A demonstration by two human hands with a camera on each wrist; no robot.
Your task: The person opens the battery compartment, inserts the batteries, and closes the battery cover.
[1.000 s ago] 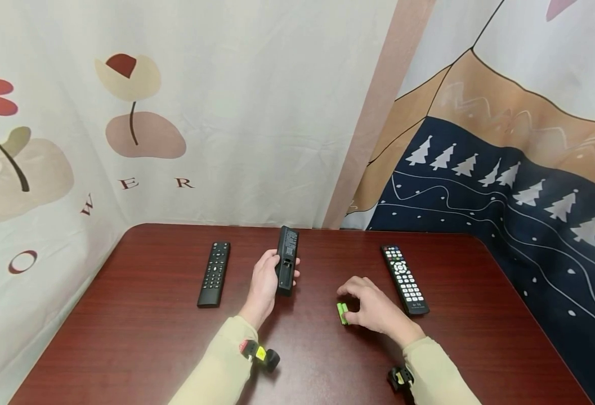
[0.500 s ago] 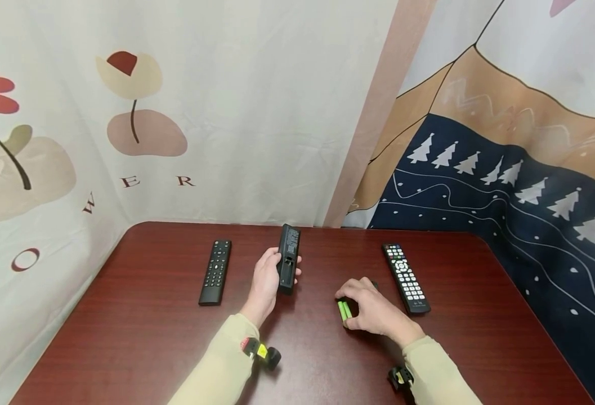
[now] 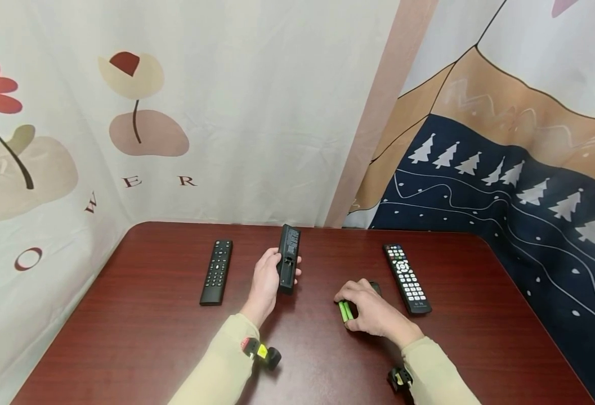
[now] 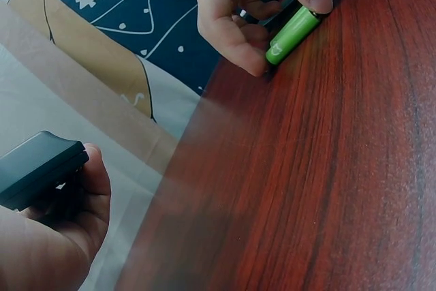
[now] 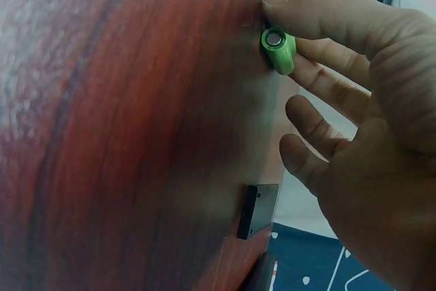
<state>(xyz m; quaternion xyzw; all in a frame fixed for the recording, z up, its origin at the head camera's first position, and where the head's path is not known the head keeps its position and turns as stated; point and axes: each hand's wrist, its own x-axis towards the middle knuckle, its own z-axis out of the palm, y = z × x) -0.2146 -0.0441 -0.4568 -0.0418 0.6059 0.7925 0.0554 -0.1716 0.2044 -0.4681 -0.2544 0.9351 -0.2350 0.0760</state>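
My left hand grips a black remote control, back side up, with its battery compartment uncovered near the lower end. In the left wrist view the fingers wrap round the remote control. My right hand is low over the table, its thumb and a fingertip at opposite ends of two green batteries lying side by side. The left wrist view shows the thumb right at one end of a green battery. From the right wrist, one green battery appears end-on by the thumb, the other fingers spread loosely.
A black remote control lies to the left, and another with white buttons to the right. A small flat black piece, like a battery cover, sits beyond the right hand. Curtains hang behind the dark red table.
My right thumb and fingertip have come to the batteries' ends, and the batteries have turned slightly. The dark piece behind that hand has come into view. The left hand and its remote control look still.
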